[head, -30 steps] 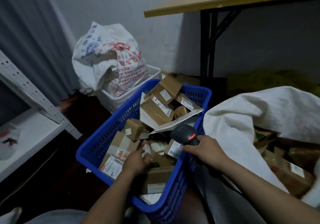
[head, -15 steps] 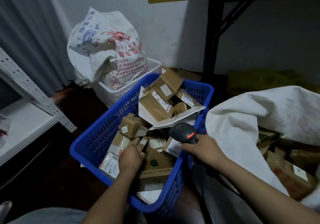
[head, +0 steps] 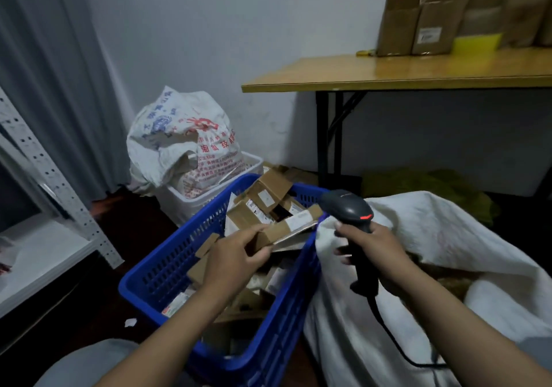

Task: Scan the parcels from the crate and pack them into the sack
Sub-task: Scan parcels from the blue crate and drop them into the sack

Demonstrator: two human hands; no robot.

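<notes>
Left hand (head: pixel 236 255) curls round a brown parcel (head: pixel 286 230) over the blue crate (head: pixel 167 267); at 3 o'clock, right hand (head: pixel 377 244) grips the scanner (head: pixel 348 209)

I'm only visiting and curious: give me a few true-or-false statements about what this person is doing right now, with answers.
1. The left hand holds a cardboard parcel over the blue crate. True.
2. The right hand holds scissors. False: it grips a black scanner with a red light on.
3. The white sack lies to the right of the crate. True.
4. The wooden table has nothing on it. False: cardboard boxes stand on it.
</notes>
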